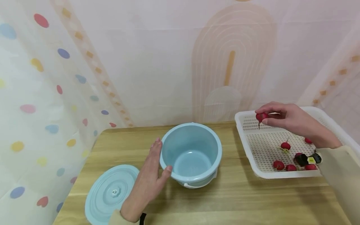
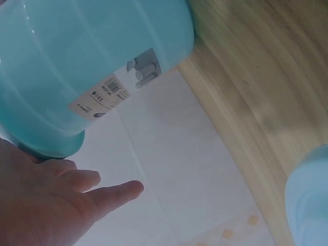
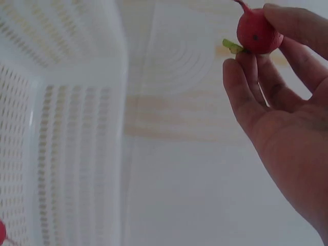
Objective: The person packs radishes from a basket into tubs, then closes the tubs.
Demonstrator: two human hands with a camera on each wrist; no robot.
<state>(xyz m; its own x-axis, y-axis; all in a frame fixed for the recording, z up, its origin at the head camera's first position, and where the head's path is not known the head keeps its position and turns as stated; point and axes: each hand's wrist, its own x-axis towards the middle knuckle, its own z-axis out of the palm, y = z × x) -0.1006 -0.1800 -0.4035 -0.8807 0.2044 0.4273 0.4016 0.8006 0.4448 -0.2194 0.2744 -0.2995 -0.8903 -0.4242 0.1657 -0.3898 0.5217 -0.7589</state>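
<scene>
A red radish (image 1: 261, 117) with a thin root and a green stub is pinched between the thumb and fingers of my right hand (image 1: 284, 115), above the left rim of a white basket (image 1: 247, 150). In the right wrist view the same radish (image 3: 258, 32) shows at the fingertips. My left hand (image 1: 152, 175) rests against the left rim of a light blue bucket (image 1: 192, 164), its fingers fairly straight. Nothing lies inside the bucket. The left wrist view shows the labelled side of the bucket (image 2: 97, 31) above my left hand (image 2: 56, 200).
Several radishes (image 1: 285, 145) lie in the basket. A light blue lid (image 1: 101, 190) lies on the wooden table (image 1: 225, 203) left of the bucket, partly behind my left hand. A patterned curtain (image 1: 157, 68) hangs along the back and left.
</scene>
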